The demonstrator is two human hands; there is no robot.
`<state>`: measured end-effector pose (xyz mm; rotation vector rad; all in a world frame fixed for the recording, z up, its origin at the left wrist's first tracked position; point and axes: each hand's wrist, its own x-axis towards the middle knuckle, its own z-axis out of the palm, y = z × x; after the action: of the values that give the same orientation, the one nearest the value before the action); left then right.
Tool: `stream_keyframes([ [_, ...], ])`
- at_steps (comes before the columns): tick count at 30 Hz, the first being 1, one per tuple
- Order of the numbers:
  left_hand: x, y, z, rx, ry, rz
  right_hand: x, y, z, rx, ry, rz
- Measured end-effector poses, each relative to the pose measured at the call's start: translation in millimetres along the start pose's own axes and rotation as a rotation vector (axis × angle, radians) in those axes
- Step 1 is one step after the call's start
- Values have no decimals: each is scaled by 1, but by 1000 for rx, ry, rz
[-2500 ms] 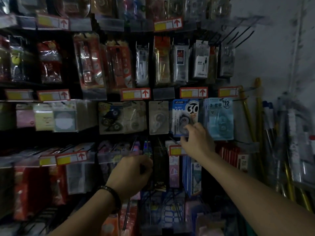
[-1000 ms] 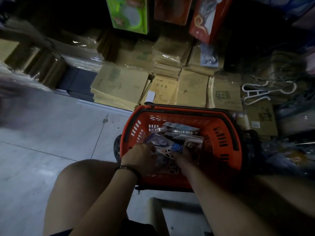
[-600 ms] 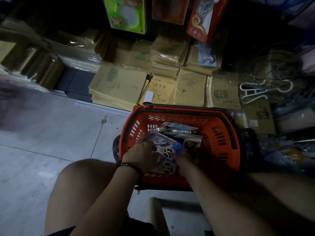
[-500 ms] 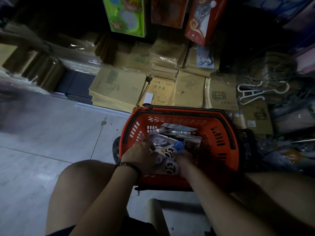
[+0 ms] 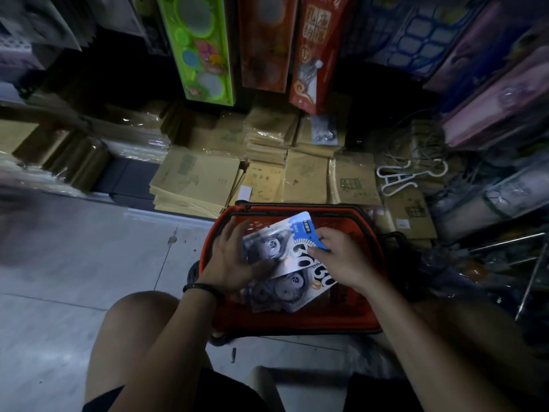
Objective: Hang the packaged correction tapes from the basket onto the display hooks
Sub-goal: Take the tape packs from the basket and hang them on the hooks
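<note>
The left hand (image 5: 231,257), a black cord bracelet (image 5: 202,289) at its wrist, clasps a fan of blue-and-white carded correction tape packs (image 5: 279,248) along their left edge. Its thumb lies across the clear blisters and its fingers spread behind them, probably so the cards stay squared together rather than sliding apart. The packs are lifted just above the mouth of the orange-red plastic shopping basket (image 5: 297,321), with the lower card (image 5: 285,292) peeking out beneath the top one. On their right, the right hand (image 5: 341,257) pinches the blue header corner of the top card between thumb and fingers. That looks like a way to peel one pack off the bunch by the end with the hang hole. The basket sits on the floor between the person's knees, within easy reach. Beyond it lie stacks of brown paper exercise books (image 5: 193,179) and, further right, a white plastic hanger (image 5: 411,175). No display hooks are in view, so hanging is not yet under way.
</note>
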<state>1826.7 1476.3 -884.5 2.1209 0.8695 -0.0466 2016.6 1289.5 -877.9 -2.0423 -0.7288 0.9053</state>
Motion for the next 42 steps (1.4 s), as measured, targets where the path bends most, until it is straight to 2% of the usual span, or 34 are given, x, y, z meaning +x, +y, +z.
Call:
stream_keyframes([
  [2,-3,3,-4,-49,1,32,-5,-22,-14,-35,-60,-55],
  [7,-24,22,-19,-462,-223,-2,-29,-63,-42,-83,-59,-65],
  [12,-41,29,-29,-736,-167,0,-48,-86,-86,-135,16,-80],
  [18,-59,69,-42,-918,-33,22,-73,-128,-128,-111,66,-166],
  [23,-86,139,-45,-945,-111,117,-85,-174,-141,-41,86,-256],
  [30,-106,215,-66,-958,-176,272,-109,-235,-160,-224,336,-413],
  [34,-106,242,-85,-1019,-103,306,-119,-258,-174,-187,421,-530],
  [39,-100,284,-118,-1078,88,350,-139,-278,-194,-327,796,-847],
  [42,-103,313,-146,-1125,98,393,-159,-290,-198,-341,762,-918],
])
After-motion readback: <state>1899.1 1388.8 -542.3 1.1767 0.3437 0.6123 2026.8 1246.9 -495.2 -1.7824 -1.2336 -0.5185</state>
